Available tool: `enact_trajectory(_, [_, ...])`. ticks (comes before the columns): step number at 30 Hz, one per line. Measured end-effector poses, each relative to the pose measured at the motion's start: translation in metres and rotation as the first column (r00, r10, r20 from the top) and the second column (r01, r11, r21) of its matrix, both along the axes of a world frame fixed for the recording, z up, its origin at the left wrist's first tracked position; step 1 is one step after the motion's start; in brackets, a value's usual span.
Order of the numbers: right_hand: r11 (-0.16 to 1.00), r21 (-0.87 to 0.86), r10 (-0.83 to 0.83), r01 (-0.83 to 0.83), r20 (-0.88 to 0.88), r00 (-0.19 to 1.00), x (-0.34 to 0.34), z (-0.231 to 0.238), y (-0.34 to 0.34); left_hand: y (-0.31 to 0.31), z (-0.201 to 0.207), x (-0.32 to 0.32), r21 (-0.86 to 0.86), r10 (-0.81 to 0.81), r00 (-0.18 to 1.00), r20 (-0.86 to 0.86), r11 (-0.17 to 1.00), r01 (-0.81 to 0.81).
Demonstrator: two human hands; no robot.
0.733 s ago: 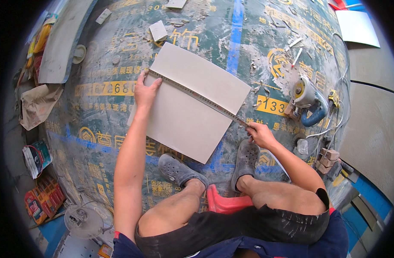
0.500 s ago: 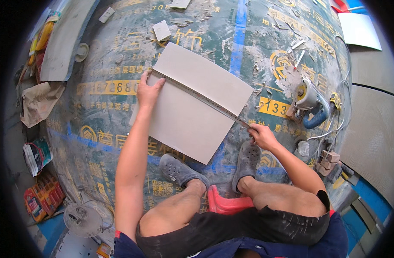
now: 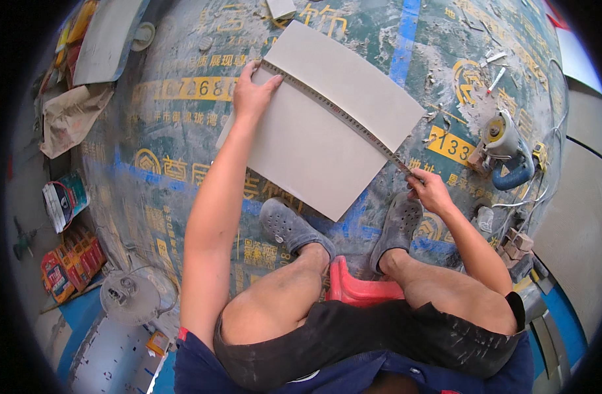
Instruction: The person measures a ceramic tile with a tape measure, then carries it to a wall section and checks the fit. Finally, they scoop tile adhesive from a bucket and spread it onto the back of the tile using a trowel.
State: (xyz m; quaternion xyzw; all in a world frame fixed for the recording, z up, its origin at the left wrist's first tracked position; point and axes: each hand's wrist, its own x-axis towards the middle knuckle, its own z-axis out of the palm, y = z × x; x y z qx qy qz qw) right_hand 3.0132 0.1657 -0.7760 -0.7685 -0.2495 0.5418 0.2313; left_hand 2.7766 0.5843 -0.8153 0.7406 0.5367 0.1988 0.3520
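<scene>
A large pale grey tile (image 3: 314, 154) lies flat on the covered floor before my feet, turned at an angle. Across it runs a thin dark steel ruler (image 3: 341, 115) with markings, sticking out past the tile's right edge. My left hand (image 3: 254, 97) is at the far left end of the ruler, thumb on the tile and fingers curled at its edge. With fingers closed, my right hand (image 3: 430, 190) grips the ruler's other end, just off the tile. My left forearm hides part of the tile's left side.
A cutting machine (image 3: 508, 151) with a cable rests at the right, near a white-and-red marker (image 3: 496, 80) and small blocks (image 3: 516, 243). I sit on a red stool (image 3: 360, 289). At left are a brown bag (image 3: 74, 118), red packages (image 3: 71, 262) and a round dusty disc-shaped thing (image 3: 137, 297).
The view has shifted, so the tile, floor and cutting machine appear higher and farther right or left alike. Both hands stay at the ruler's two ends, and the ruler keeps its place on the tile.
</scene>
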Motion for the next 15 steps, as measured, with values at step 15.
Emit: enact_trajectory(15, [0.856, -0.263, 0.517, -0.445, 0.465, 0.719, 0.146, 0.175, 0.078, -0.184, 0.095, -0.135, -0.769, 0.290, 0.943, 0.167, 0.637, -0.060])
